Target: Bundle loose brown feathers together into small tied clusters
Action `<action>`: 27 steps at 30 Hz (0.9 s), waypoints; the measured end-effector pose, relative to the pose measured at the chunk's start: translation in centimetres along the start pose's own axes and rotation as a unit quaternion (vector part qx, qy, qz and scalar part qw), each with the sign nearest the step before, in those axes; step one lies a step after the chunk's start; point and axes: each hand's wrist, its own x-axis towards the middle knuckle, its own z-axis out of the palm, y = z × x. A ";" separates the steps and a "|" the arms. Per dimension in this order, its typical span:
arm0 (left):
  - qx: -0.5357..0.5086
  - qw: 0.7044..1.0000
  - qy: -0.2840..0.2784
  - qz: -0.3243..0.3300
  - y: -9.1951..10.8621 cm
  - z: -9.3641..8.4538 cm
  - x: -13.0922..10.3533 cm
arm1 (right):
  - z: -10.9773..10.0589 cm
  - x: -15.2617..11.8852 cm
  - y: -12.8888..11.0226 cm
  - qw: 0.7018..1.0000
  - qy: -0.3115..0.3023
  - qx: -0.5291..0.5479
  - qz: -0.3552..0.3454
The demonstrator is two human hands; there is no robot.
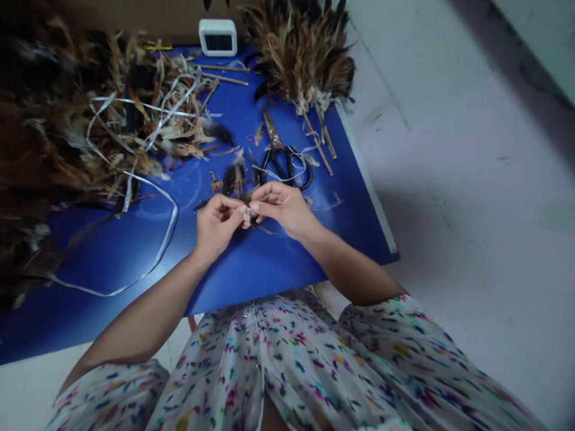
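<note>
My left hand (pixel 218 222) and my right hand (pixel 284 209) meet over the blue table near its front edge. Between their fingertips is a small feather bunch (pixel 247 214), pale and fluffy at its base. Thumb and forefinger of each hand pinch it, the left at its near side and the right close by. Dark feathers (pixel 234 176) fan out just beyond my fingers; whether they belong to the same bunch I cannot tell. Black-handled scissors (pixel 287 163) lie beyond my right hand, blades pointing away, with a thin clear strip (pixel 274 175) across the handles.
A large heap of brown feathers (pixel 58 143) covers the table's left side, with silvery ribbon (pixel 168 233) trailing from it. Feather dusters on sticks (pixel 309 60) lie at the back right. A white digital clock (pixel 218 25) and thin sticks (pixel 224 78) are at the back.
</note>
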 end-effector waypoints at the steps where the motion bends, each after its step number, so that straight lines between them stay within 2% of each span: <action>1: 0.003 1.000 0.002 -0.002 0.0 0.0 0.0 | 0.0 0.0 0.0 1.000 0.000 0.000 0.002; 17: -0.001 1.000 0.002 -0.018 0.1 0.0 -0.1 | 0.4 -0.4 -0.1 0.997 0.022 -0.057 -0.046; 27: -0.001 1.000 -0.005 -0.014 0.2 0.0 0.1 | 0.2 -0.1 0.3 0.998 0.028 -0.043 -0.031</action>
